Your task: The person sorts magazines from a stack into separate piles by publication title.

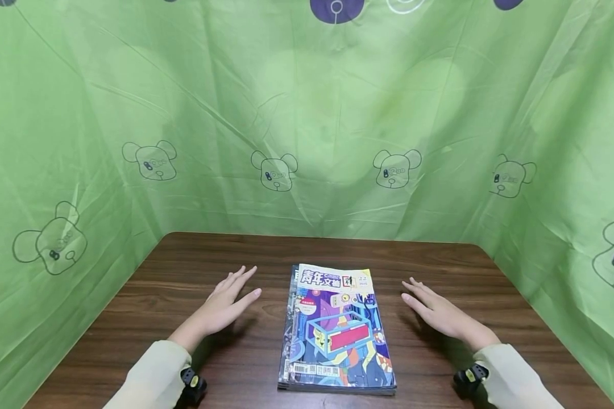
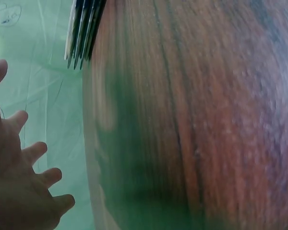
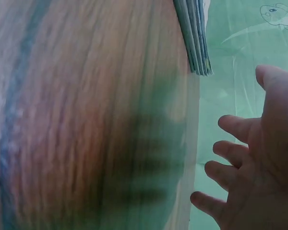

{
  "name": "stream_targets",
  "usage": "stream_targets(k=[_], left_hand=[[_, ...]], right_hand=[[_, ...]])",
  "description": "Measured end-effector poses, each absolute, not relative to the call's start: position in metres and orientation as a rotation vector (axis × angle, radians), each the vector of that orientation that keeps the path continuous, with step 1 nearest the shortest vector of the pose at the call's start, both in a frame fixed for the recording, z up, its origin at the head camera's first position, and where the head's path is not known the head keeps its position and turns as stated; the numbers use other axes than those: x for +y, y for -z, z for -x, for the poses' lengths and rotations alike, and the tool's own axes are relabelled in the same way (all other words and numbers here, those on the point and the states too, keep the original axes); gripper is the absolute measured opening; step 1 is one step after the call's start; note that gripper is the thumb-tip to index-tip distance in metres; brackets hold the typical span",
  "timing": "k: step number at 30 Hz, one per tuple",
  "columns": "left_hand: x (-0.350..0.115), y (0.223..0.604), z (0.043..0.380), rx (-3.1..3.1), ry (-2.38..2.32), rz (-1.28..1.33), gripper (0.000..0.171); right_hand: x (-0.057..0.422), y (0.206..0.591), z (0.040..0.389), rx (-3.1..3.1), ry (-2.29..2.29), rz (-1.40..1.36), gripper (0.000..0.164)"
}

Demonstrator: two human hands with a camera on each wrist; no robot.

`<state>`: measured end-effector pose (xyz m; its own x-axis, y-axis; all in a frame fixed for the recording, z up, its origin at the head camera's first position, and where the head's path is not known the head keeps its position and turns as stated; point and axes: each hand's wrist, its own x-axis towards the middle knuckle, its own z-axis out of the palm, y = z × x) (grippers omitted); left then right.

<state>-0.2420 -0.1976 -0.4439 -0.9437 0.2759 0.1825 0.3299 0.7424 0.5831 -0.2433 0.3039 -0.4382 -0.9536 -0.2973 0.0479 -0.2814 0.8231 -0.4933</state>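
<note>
A small stack of magazines [image 1: 337,335] lies on the brown wooden table, its top cover blue and purple with a white title band. To its left, my left hand [image 1: 222,307] hovers over the table, fingers straight and spread, touching nothing. On the other side my right hand [image 1: 437,309] is held the same way, apart from the stack. The left wrist view catches the stack's layered edges [image 2: 84,31] beyond the spread left hand [image 2: 24,163]. In the right wrist view, the edges of the magazines [image 3: 194,38] appear above the right hand [image 3: 259,153].
The wooden table [image 1: 235,250] has dark grain and rounded far corners. A green curtain [image 1: 327,113] printed with bear heads surrounds it at the back and both sides. Each forearm wears a pale sleeve and a black wrist camera [image 1: 191,386].
</note>
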Motion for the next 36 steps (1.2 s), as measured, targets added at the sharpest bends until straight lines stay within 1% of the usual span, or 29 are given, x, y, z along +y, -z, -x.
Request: stream_targets(k=[8,14,19,22,28,36], left_hand=[[-0.191,0.448,0.244,-2.772,1.161,0.571,0.066],[-0.181,0.446,0.242,-2.735,1.334,0.567,0.056],[-0.172,0.443,0.241,-2.724,1.491,0.575,0.041],[-0.166,0.441,0.239,-2.705,1.579,0.605,0.036],[-0.155,0.441,0.237,-2.657,1.866,0.636,0.045],[-0.145,0.44,0.235,-2.693,2.015,0.621,0.051]], right_hand=[[0.299,0.433,0.242,2.896,0.914,0.445,0.062],[0.294,0.429,0.239,2.833,0.978,0.417,0.058],[0.293,0.429,0.239,2.713,1.095,0.473,0.055],[0.293,0.43,0.241,2.596,1.211,0.54,0.054],[0.295,0.433,0.244,2.307,1.42,0.562,0.057],[0.288,0.436,0.242,2.247,1.411,0.491,0.059]])
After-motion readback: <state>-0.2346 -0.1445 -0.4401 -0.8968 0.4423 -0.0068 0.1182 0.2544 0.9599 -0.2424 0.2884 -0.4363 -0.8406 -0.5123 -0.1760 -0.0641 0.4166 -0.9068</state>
